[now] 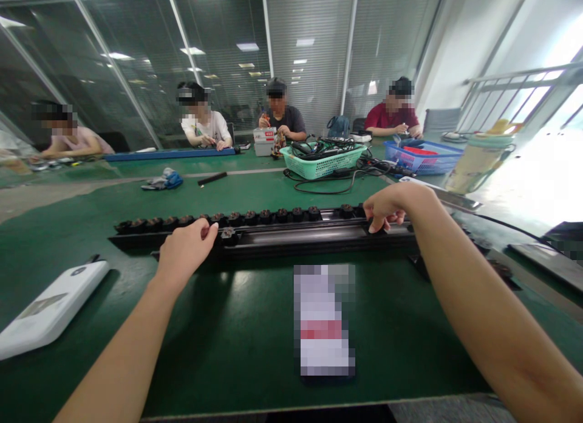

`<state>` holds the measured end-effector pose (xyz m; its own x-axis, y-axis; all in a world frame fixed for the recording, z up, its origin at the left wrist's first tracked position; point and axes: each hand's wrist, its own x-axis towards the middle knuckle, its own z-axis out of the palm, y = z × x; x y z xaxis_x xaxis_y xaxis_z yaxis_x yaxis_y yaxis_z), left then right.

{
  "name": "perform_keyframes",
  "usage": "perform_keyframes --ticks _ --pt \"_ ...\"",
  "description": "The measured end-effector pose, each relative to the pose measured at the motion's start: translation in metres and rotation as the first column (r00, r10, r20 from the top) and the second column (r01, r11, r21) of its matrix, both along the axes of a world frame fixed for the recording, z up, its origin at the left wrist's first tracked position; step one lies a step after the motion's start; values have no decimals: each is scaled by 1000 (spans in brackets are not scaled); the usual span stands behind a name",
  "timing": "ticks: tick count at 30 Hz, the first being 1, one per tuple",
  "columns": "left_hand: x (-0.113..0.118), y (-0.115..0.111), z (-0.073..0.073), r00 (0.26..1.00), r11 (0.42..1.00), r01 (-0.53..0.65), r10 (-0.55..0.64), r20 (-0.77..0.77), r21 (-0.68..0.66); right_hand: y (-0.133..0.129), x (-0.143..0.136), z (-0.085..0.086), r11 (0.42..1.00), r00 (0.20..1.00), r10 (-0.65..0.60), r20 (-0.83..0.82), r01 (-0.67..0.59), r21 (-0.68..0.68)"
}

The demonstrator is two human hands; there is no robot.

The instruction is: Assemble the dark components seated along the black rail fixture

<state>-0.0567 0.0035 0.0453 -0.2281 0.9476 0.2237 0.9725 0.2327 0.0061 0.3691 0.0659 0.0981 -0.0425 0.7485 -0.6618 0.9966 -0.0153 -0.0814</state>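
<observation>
Nearest on the green worktop (255, 338) lies an oblong item (322, 326), its surface blurred out. To the left rests a white device (54, 307) with rounded corners, set at a slant.

Beyond these, a long black rail (296, 237) runs crosswise between the two hands. The left hand (187, 248) is at its left end, fingers curled and thumb drawn close to the index finger; whether it grips anything cannot be told. Just beside the thumb, a small round black part (229, 235) sits in the rail. The right hand (392, 205) bends down over the rail's right portion, fingers bunched narrowly, and what they may hold is hidden. Directly behind runs a second black rail (330, 214), bearing a row of similar round parts (250, 217) with a gap right of the middle.

Farther out lie a blue-and-grey cloth item (164, 179) and a short black bar (212, 178). A mint-green basket (319, 166) is heaped with black cables; a blue basket (449, 161) stands to its right, near a pale bottle (478, 161). At the far side four people sit, a long blue bar (173, 155) before two of them, with glass panels (228, 40) behind.
</observation>
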Motion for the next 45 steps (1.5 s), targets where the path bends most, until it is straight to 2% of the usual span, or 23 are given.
perform_keyframes --ticks 18,34,41,45 --pt "0 1 -2 1000 1000 -7 7 -10 7 -4 3 1 998 1000 -24 5 23 59" --pt "0 0 -1 1000 1000 -8 8 -20 1 12 29 -12 997 997 -42 -71 46 59" --pt "-1 1 -1 1000 1000 -3 4 -18 8 14 33 -13 995 994 57 -89 -49 85" --pt "-1 1 -2 1000 1000 -1 1 -12 9 12 31 -11 996 997 -23 -76 30 83"
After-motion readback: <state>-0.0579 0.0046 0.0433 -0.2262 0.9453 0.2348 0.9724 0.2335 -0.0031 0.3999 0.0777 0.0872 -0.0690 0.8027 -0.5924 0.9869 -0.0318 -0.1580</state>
